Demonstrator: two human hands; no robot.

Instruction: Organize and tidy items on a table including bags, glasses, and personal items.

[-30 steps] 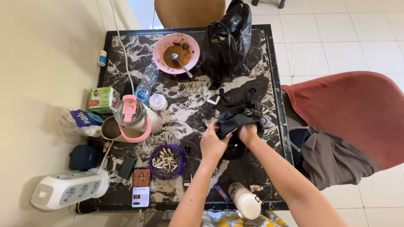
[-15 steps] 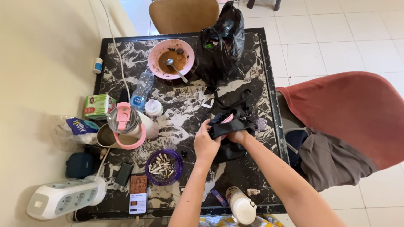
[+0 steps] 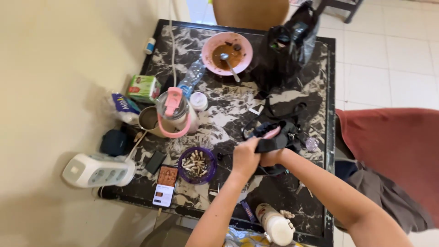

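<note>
Over a black marble table [image 3: 215, 114], both hands, left hand [image 3: 244, 158] and right hand [image 3: 273, 157], have fingers closed around a black pouch [image 3: 274, 137], beside a purple ashtray [image 3: 197, 165].

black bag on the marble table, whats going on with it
A person stands over a black marble table with both hands on a small black bag. The left hand and right hand grip its near edge, and something pink shows at the opening. Close by sit a purple ashtray full of cigarette butts, a phone and a pink bowl with a spoon.
</note>
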